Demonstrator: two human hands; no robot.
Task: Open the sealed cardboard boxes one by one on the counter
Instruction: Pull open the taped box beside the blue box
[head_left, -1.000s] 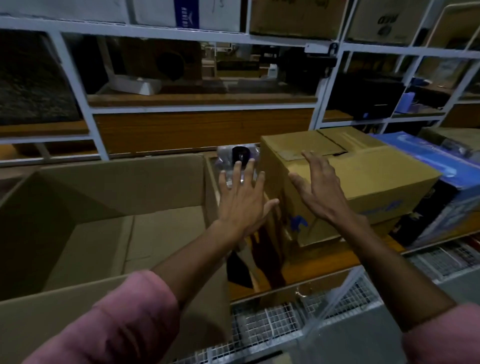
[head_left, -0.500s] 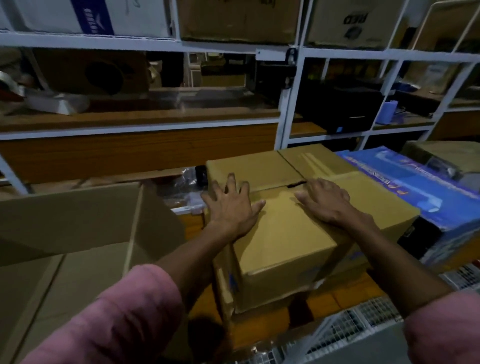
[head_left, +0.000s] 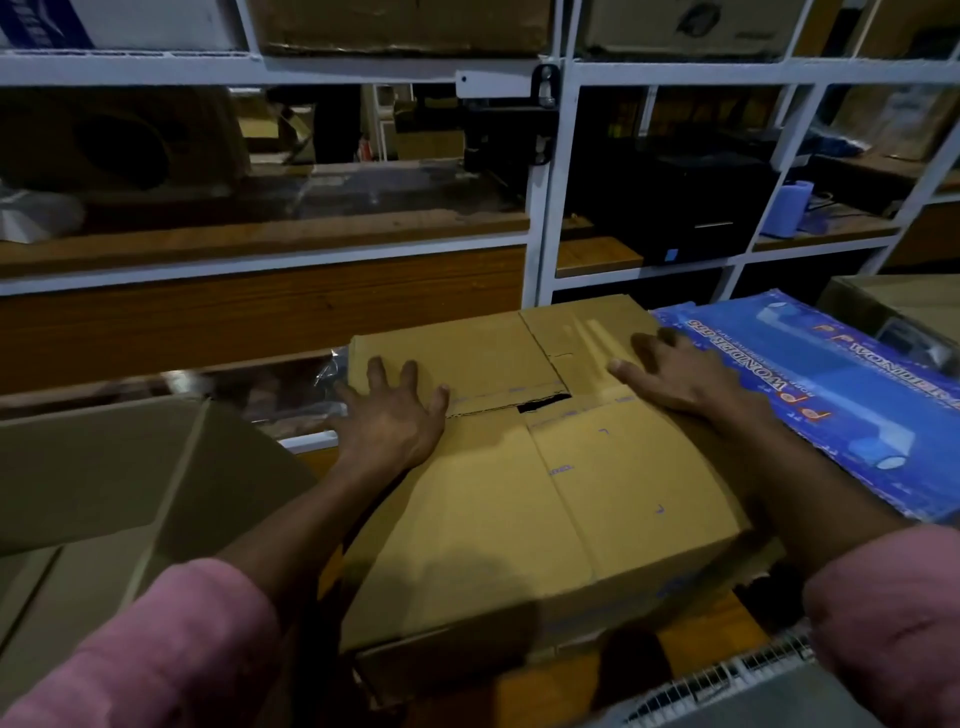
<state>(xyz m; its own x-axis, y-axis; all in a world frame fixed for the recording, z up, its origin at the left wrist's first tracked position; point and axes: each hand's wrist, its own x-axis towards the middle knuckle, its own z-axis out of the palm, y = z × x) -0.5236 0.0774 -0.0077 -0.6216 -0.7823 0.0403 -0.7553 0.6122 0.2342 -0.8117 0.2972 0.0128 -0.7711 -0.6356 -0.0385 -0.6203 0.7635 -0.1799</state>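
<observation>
A closed tan cardboard box (head_left: 561, 499) sits on the wooden counter (head_left: 691, 642) right in front of me. Its top flaps meet along a seam with a small dark gap near the middle. My left hand (head_left: 389, 421) lies flat on the box's left top edge, fingers spread. My right hand (head_left: 675, 371) rests flat on the far right of the top, fingers toward the back. Neither hand holds anything.
A large opened cardboard box (head_left: 104, 493) stands at the left. A blue printed box (head_left: 831, 379) lies against the tan box's right side. White metal shelving (head_left: 540, 218) with more cartons rises behind. A wire rack (head_left: 727, 680) sits below the counter edge.
Both hands went from hovering near the box to lying flat on its top, then slid outward toward its left and right edges. The box appears closer to me.
</observation>
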